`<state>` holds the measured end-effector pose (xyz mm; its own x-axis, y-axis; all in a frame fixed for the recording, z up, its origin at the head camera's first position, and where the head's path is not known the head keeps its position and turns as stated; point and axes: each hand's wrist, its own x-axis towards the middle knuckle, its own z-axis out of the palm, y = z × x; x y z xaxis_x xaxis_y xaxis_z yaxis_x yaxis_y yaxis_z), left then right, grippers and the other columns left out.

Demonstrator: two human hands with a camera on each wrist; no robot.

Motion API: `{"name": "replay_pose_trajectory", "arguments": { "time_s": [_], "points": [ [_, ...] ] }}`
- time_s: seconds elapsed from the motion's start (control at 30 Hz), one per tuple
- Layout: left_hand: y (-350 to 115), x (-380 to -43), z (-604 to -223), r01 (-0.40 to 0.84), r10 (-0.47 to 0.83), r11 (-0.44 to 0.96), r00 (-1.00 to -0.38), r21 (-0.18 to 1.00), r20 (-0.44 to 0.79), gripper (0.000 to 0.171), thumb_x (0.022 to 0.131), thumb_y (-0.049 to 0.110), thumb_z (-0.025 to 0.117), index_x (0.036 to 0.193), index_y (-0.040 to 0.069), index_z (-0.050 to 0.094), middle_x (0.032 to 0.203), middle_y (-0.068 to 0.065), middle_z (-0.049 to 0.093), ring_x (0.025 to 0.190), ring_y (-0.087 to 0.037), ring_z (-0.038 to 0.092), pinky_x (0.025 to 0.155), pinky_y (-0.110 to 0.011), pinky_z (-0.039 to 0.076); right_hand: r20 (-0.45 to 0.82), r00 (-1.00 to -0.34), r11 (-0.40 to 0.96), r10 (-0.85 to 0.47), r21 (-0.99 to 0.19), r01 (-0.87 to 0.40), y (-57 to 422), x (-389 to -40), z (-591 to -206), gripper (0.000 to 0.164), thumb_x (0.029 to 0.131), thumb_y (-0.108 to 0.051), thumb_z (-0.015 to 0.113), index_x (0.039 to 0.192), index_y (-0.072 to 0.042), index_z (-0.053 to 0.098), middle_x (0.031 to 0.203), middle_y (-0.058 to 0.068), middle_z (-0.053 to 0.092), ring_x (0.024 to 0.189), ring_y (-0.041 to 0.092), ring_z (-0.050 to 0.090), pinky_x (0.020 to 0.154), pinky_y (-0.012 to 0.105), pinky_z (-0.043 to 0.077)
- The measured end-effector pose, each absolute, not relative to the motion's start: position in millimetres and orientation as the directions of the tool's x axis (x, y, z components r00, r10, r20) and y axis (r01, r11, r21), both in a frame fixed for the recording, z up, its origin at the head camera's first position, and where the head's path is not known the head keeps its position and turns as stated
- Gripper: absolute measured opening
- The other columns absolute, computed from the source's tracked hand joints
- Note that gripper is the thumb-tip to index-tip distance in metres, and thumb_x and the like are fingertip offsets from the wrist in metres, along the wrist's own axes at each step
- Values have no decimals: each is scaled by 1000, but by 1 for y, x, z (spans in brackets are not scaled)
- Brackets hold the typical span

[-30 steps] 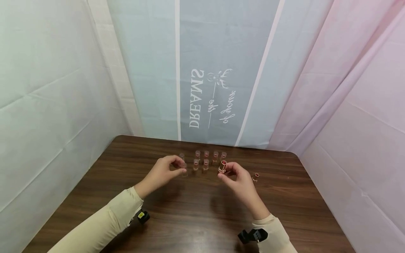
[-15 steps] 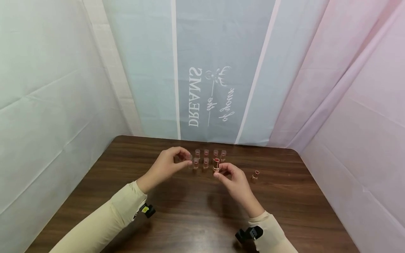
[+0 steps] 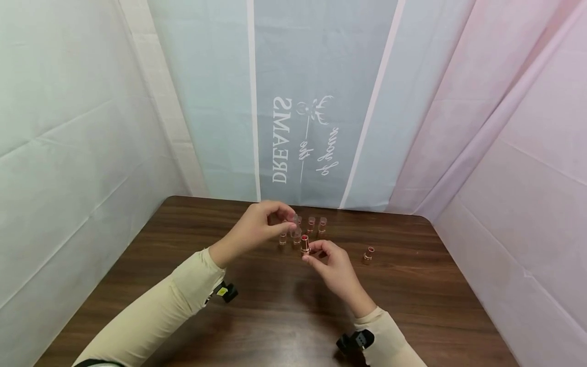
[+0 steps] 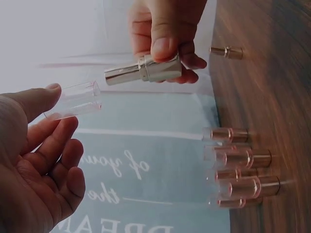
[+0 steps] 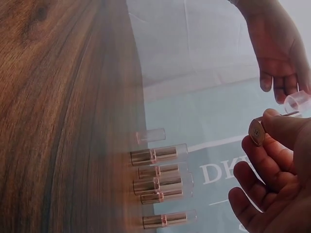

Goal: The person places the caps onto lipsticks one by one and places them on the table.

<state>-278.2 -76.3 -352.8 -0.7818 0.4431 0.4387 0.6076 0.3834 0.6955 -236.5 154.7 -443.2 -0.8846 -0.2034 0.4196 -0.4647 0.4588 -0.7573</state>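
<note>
Between thumb and fingers, my left hand [image 3: 259,227] pinches a clear lipstick cap [image 4: 77,102], tilted, its open end facing the right hand. My right hand [image 3: 338,270] holds an uncapped gold lipstick tube [image 4: 124,74] by its base; red shows at its top in the head view. Cap and tube are close together but apart in the left wrist view. Behind them on the table stand several capped lipsticks [image 4: 255,187], partly hidden by the left hand in the head view. Another uncapped lipstick tube [image 3: 369,254] stands to the right.
A single clear cap [image 5: 151,135] stands on the table by the capped row in the right wrist view. The dark wooden table [image 3: 257,326] ends at a hanging printed cloth [image 3: 302,61], with pale cloth walls at both sides.
My left hand has lifted the cap off the table and carried it right, above the capped lipsticks. The right hand has brought the lipstick tube left towards it and turned it more upright.
</note>
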Motion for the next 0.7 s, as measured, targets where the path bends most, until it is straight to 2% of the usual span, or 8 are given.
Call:
{"name": "replay_pose_trajectory", "arguments": {
  "time_s": [0.17,0.33,0.43,0.7],
  "points": [
    [-69,-277,-356,635,455,405,-764,658,457,20,83,39,74,98,27,69,88,14,64,74,-8,59,63,-24,49,404,-892,452,-200,-770,-450,153,-236,-443,18,83,-30,75,97,-22,67,92,-9,65,83,8,60,72,31,54],
    [-63,-275,-360,645,481,395,-752,654,451,17,83,34,76,97,27,68,84,14,64,67,-7,57,60,-25,49,366,-909,436,-200,-797,-417,152,-235,-441,18,82,-29,76,95,-20,68,92,-4,66,83,11,61,73,31,54],
    [-60,-274,-362,654,498,400,-743,642,447,18,83,32,76,98,25,68,85,14,64,71,-8,57,62,-28,50,360,-912,429,-195,-805,-409,151,-234,-441,18,81,-29,77,95,-20,68,92,-3,66,83,13,61,73,31,53],
    [-59,-271,-367,647,515,451,-751,615,413,20,83,35,75,99,24,69,83,16,63,73,-8,55,63,-23,48,400,-892,434,-212,-779,-453,149,-233,-439,17,82,-28,76,95,-21,68,90,-7,65,82,8,60,72,31,53]
  ]
}}
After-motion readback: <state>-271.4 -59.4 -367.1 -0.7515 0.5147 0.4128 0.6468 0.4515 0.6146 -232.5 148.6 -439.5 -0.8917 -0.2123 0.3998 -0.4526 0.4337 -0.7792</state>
